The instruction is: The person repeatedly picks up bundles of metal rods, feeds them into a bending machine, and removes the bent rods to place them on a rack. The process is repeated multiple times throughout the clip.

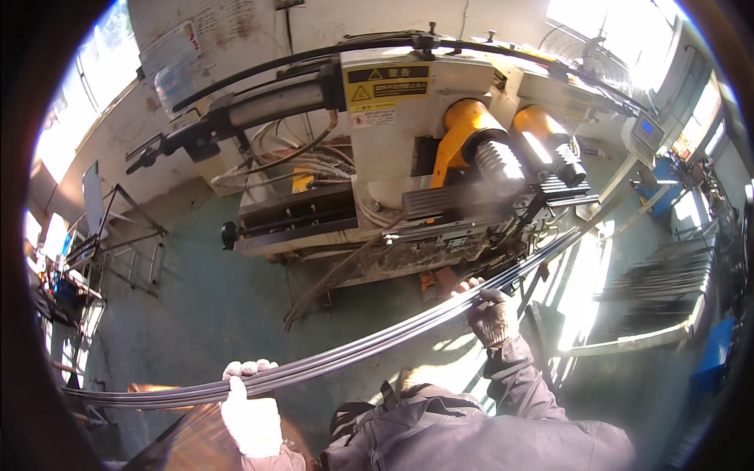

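Note:
A bundle of several long, thin dark metal rods (369,343) stretches across in front of me, from the far left up to the machine's right end. My left hand (250,412), in a whitish work glove, is closed around the bundle near its left part, fingers over the far side and thumb on the near side. Farther right, my right hand (493,315), in a dirty greyish glove, grips the same bundle, with its fingertips showing beyond the rods. Whether the rods are solid bars or tubes cannot be made out.
A large light-coloured machine (385,149) with orange-yellow parts (463,129) stands ahead. To the right, a rack (656,341) bears many more dark rods. A control box with a blue screen (647,129) is at the upper right. A metal frame stand (129,243) stands left.

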Demonstrator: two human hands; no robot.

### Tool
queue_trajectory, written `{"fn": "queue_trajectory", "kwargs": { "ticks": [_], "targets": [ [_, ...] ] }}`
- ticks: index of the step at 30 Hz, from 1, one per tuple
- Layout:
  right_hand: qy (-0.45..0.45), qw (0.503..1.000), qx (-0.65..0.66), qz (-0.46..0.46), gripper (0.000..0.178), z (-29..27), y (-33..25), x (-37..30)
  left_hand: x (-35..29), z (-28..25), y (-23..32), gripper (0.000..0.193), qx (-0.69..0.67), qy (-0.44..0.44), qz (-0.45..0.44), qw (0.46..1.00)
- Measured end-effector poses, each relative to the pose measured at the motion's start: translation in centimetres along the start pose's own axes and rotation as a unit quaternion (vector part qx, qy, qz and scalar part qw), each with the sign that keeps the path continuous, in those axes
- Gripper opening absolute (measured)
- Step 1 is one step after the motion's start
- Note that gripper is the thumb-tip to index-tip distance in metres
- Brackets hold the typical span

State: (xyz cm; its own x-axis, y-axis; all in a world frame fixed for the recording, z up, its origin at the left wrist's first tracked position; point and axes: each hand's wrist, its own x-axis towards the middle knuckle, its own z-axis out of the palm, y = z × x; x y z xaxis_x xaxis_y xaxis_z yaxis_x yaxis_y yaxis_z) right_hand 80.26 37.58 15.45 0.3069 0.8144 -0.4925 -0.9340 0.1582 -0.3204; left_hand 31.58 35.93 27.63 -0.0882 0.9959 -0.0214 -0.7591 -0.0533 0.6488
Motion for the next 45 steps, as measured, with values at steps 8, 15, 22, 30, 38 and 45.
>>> {"fn": "queue_trajectory", "kwargs": {
  "ticks": [8, 15, 22, 30, 38, 45],
  "targets": [
    [0.016, 0.974, -0.084, -0.210, 0.028, -1.2, -11.5, 5.9, 12.5, -0.3, 6.9, 0.031, 0.128, -0.021, 0.082, 0.988],
    [0.056, 0.945, -0.070, -0.314, 0.024, 5.4, -14.9, 11.3, 23.8, -1.5, -0.1, 0.026, 0.092, 0.005, 0.008, 0.996],
    [-0.046, 0.926, -0.068, -0.369, 0.024, 10.5, -17.3, 16.9, 29.4, 0.8, -8.3, 0.025, 0.047, 0.055, -0.063, 0.995],
    [0.078, 0.812, -0.357, -0.455, 0.026, 6.0, -18.8, 24.4, 33.0, 0.3, -15.4, 0.061, 0.171, 0.175, -0.396, 0.885],
    [0.206, 0.274, -0.811, -0.475, 0.042, 3.6, -20.5, 26.9, 32.5, 0.8, -18.2, 0.044, 0.093, 0.133, -0.168, 0.972],
    [0.177, 0.803, -0.416, -0.389, 0.033, 8.3, -19.8, 23.3, 34.3, -0.7, -16.3, 0.052, -0.145, 0.091, -0.357, 0.918]
  ]
}}
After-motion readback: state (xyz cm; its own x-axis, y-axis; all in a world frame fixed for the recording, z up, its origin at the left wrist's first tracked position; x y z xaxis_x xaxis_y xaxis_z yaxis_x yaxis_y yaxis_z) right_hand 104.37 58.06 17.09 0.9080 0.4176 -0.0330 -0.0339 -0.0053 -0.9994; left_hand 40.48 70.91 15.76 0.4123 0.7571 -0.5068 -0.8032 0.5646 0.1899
